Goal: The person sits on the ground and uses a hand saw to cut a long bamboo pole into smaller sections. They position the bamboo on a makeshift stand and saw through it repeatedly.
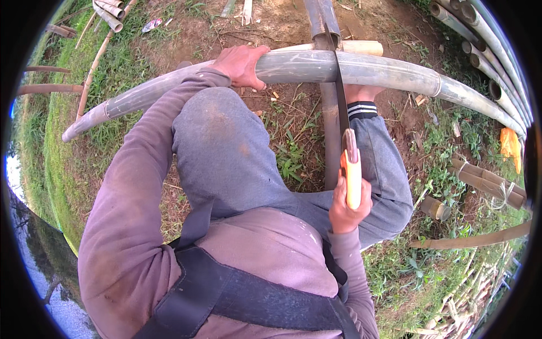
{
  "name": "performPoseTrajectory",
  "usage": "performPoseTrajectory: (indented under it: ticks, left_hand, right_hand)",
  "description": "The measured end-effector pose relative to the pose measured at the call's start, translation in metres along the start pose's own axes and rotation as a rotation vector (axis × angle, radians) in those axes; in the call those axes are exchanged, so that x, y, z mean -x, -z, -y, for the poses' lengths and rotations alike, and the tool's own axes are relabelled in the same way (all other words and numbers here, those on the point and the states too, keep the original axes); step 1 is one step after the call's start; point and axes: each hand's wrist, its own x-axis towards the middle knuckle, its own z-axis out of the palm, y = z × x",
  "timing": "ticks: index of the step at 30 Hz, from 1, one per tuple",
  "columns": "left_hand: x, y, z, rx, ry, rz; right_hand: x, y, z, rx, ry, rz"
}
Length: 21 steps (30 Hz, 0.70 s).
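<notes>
A long grey-green bamboo pole (389, 70) lies crosswise in front of me. My left hand (240, 63) grips it from above, left of the middle, with the thumb on the near side. My right hand (349, 206) is closed around the orange-and-cream handle of a pruning saw (342, 107). The saw's long dark blade lies across the pole, its tip pointing away from me. Whether its teeth have cut into the bamboo I cannot tell. Another bamboo pole (331, 135) runs away from me underneath the crosswise one. My bare foot shows beneath the pole, close to the blade.
Several bamboo poles (491, 45) are stacked at the far right, above an orange plastic bag (510, 148). Tied bamboo pieces (488, 183) and a short offcut (435, 208) lie at the right. More cut bamboo (108, 14) is at the far left. Grass and bare soil surround me.
</notes>
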Motion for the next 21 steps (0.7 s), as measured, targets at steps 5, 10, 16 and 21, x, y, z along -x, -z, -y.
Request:
performPoseTrajectory:
  ticks: [5, 10, 16, 21]
  left_hand:
    - [0.006, 0.008, 0.001, 0.014, -0.003, -0.025]
    - [0.007, 0.003, 0.005, 0.030, -0.014, -0.052]
    - [-0.001, 0.007, -0.002, 0.017, -0.030, -0.036]
    - [0.007, 0.010, 0.011, 0.023, -0.005, -0.042]
  right_hand:
    - [-0.107, -0.072, 0.014, -0.057, 0.007, 0.030]
    - [0.024, 0.027, 0.016, -0.003, -0.091, 0.047]
    - [-0.094, -0.071, -0.001, -0.050, 0.056, -0.037]
    - [-0.011, -0.001, 0.013, -0.102, -0.149, 0.056]
